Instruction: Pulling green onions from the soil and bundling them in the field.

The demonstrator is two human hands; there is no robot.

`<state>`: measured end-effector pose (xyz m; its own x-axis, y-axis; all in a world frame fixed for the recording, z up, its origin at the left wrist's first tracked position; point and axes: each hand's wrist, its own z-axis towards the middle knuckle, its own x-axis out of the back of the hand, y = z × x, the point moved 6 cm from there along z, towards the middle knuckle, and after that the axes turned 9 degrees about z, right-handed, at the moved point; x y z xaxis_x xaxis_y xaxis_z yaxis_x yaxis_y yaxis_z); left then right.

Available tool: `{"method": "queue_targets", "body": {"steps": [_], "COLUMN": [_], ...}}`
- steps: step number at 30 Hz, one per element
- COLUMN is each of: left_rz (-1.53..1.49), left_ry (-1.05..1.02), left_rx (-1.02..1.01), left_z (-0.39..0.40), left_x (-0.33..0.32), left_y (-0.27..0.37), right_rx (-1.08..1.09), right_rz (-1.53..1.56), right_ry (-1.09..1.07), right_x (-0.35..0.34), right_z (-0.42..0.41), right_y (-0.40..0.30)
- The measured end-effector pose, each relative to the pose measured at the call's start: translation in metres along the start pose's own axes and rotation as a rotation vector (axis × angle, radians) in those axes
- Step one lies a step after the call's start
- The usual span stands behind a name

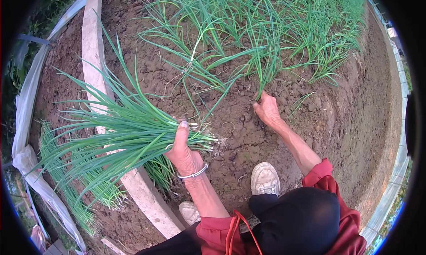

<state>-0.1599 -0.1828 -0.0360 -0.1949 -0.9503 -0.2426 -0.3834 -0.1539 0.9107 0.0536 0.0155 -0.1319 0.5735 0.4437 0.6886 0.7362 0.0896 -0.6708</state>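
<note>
A thick bunch of green onions (133,128) fills my left hand (184,152); its white roots point right and the long leaves fan out to the left. My right hand (268,110) is down at the soil, with its fingers closed around the base of a green onion clump (264,67). Those leaves rise away from me, among the growing plants. Between the hands, a few loose green onion stalks (213,88) lie across the cracked earth. The tips of my right fingers are partly hidden by the stems and soil.
A pale plank (95,52) runs along the left of the brown soil (239,135). Beyond it lie harvested bundles (100,185), and another bundle (159,172) sits under my left hand. Standing green onions (299,25) cover the far bed. My shoe (265,180) rests on the soil.
</note>
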Motion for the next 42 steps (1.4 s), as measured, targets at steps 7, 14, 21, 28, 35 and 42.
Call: {"method": "queue_targets", "body": {"steps": [7,14,21,28,35,42], "left_rz": [0.011,-0.009,0.0,-0.154,-0.18,-0.1], "left_ry": [0.004,-0.02,-0.028,-0.099,-0.167,-0.28], "left_rx": [-0.003,0.049,0.079,0.256,0.297,0.286], "left_z": [0.003,0.008,0.004,0.008,-0.003,-0.008], "left_x": [-0.002,-0.005,-0.004,0.008,-0.001,-0.009], "left_y": [-0.006,-0.015,-0.018,-0.042,-0.047,-0.038], "right_rx": [0.095,-0.082,0.041,0.016,-0.016,0.234], "right_rz": [-0.26,-0.395,-0.34,-0.4,-0.534,0.49], "right_ry": [-0.002,0.002,-0.13,-0.177,-0.112,-0.616], "right_x": [0.002,-0.006,0.003,-0.004,0.011,-0.013], "right_z": [0.013,0.021,0.032,0.027,0.011,-0.057], "right_y": [0.014,0.005,0.024,0.003,-0.021,-0.16]}}
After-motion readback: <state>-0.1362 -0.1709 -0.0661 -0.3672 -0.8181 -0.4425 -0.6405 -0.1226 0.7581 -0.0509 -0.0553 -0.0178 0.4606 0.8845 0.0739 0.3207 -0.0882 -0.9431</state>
